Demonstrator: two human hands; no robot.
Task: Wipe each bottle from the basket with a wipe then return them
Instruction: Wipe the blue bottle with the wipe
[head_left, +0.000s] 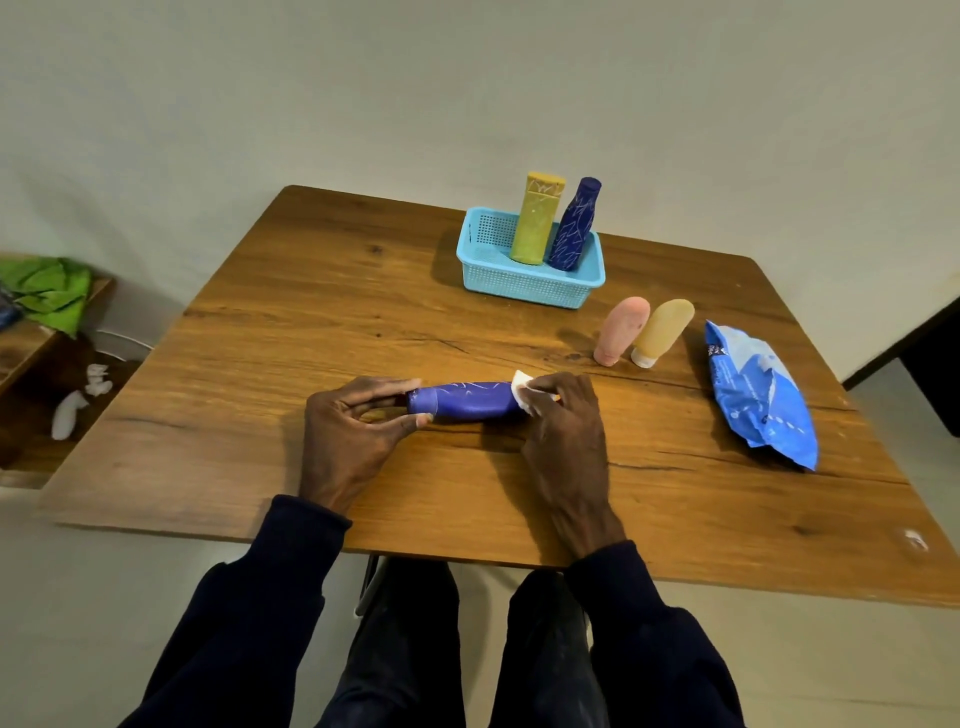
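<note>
The left hand (353, 431) pinches the cap end of the blue bottle (470, 399) between thumb and fingers, holding it sideways, likely to steady it. The right hand (561, 421) curls round its base, pressing a white wipe (522, 387) there. At one o'clock the basket (524, 291) keeps two upright bottles. At two o'clock, two tubes (621, 330) stand outside it. The wipes pack (758, 395) lies within reach at three.
</note>
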